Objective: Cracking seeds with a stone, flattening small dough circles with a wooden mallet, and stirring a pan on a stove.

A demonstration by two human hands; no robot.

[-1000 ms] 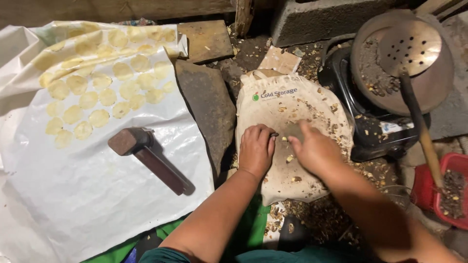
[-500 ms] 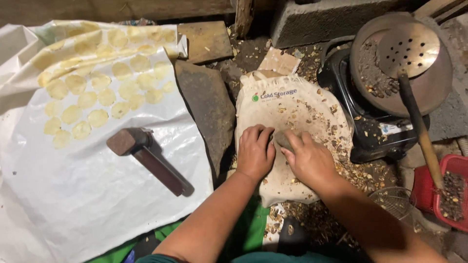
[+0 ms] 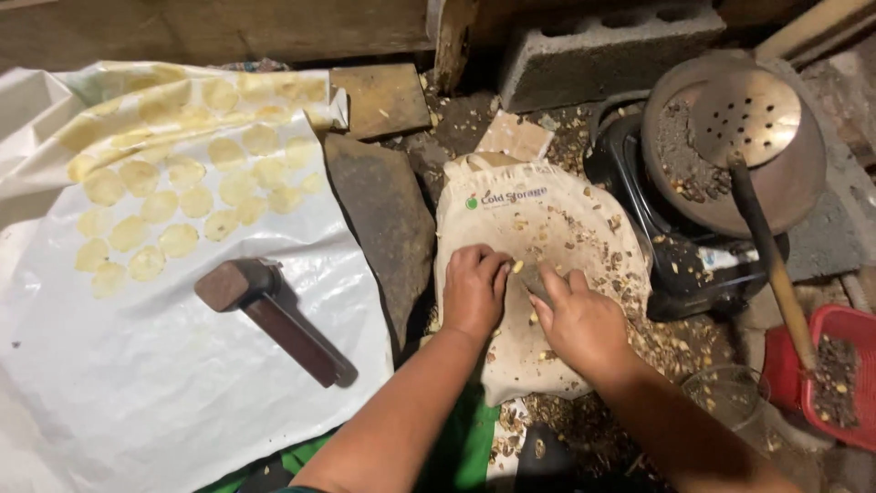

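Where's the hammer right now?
In the head view, the hammer lies on the white plastic sheet, left of the left hand, below the flattened yellow discs and beside the flat stone.

Your single head camera looks steeply down, close over the cloth bag (image 3: 538, 274), with the white sheet (image 3: 137, 393) to its left.

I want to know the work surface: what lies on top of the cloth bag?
On the cloth bag lie scattered husk bits and both hands, left hand and right hand. What the palms cover is hidden.
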